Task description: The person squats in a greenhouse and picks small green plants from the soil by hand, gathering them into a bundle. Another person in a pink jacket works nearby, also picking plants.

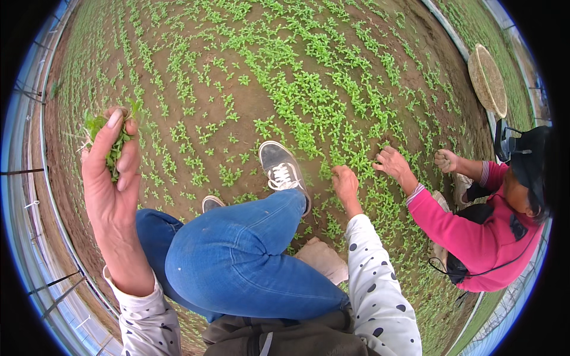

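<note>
My left hand (111, 164) is raised at the left of the head view, closed around a small bunch of uprooted green seedlings (116, 149). Some pale roots stick out on its far left side. My right hand (345, 184) is low over the bed, its fingers drawn together at the leaves of the rooted seedlings (329, 153). Whether anything is pinched between those fingers is hidden. Bare brown soil (254, 107) shows between the plant rows.
To the right crouches a co-worker (481, 236) in a pink top, one hand (394, 164) at the plants near mine. Beyond is a round shallow basket (487, 82). A beige cloth-like item (323, 260) lies beside my knee. My shoe (282, 167) stands among seedlings. Plastic sheeting (26, 129) borders the left.
</note>
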The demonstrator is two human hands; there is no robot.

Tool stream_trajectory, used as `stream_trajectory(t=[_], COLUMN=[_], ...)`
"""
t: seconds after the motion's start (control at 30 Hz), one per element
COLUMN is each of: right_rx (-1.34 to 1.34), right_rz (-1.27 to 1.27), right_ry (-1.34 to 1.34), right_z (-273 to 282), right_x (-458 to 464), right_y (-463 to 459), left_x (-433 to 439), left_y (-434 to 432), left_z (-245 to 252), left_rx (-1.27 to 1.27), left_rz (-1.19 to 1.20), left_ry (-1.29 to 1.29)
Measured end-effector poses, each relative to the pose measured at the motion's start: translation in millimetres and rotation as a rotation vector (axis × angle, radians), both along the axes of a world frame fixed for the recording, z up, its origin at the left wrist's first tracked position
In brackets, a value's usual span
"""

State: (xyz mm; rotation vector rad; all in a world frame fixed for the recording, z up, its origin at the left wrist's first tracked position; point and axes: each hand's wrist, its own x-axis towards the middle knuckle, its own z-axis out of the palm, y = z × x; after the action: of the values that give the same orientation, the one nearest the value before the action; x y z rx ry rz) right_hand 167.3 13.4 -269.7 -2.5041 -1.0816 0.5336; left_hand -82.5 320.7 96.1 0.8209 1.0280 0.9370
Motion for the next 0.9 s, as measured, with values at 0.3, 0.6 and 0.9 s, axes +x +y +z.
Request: stream_trajectory(t=[0.3,0.6,0.9], right_rx=[0.067,0.148,-0.011], right_rz=[-0.004,0.001,-0.109], right_ry=[-0.013,0.017,0.105], right_z=[-4,-15,2], right_x=[-5,0,-1], right_y=[-2,-6,15], left_x=[-3,9,15], left_y=[-5,-6,-5], left_z=[2,-3,-3], left_rx=[-0.118,-0.134,-0.143], left_rz=[-0.166,-0.214,-0.234], left_ry=[-0.114,-0.122,-0.086])
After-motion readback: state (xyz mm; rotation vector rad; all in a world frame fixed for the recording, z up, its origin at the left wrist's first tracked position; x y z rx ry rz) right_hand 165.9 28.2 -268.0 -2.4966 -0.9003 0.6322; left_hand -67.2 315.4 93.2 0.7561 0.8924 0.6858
